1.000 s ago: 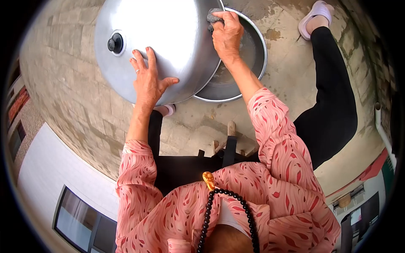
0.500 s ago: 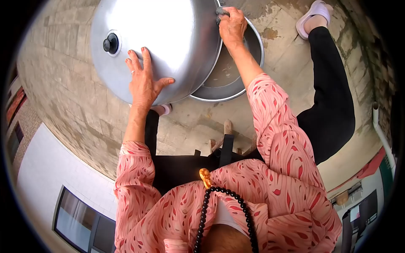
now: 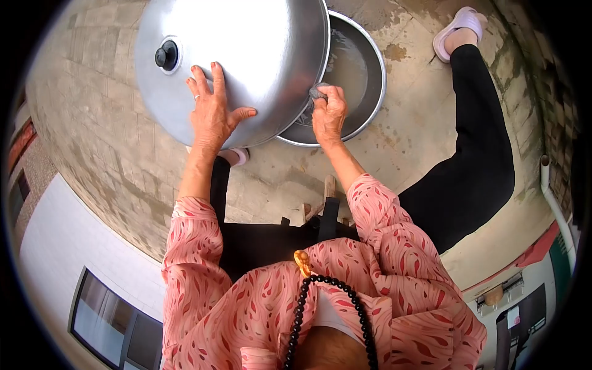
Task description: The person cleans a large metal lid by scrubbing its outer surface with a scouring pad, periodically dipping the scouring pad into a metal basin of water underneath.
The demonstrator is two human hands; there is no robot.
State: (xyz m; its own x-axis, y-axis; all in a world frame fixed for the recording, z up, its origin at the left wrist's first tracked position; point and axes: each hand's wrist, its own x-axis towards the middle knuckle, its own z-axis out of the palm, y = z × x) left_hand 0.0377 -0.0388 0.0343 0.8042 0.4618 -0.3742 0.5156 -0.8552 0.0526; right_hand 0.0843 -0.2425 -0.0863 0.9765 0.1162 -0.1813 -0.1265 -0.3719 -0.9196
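A large silver domed pot lid (image 3: 246,74) with a black knob (image 3: 166,55) fills the upper left of the head view. My left hand (image 3: 211,117) lies on its outer surface near the lower edge, fingers spread. Pinched in my right hand (image 3: 330,116) is a grey scouring pad (image 3: 318,92), which touches the lid's right rim. Below and to the right of the lid is a metal basin (image 3: 380,80) holding cloudy water (image 3: 348,68). The lid overlaps the basin's left part and hides it.
Stained paving (image 3: 111,105) surrounds the basin. My outstretched leg, with a pale slipper (image 3: 459,31), is on the right; another slipper (image 3: 242,156) shows beneath the lid. Wooden legs of a seat (image 3: 328,188) stand under me. A white pipe (image 3: 555,203) runs along the right.
My right hand has moved down and toward me along the lid's rim with the scouring pad. The lid has shifted slightly to the right, my left hand still flat on it.
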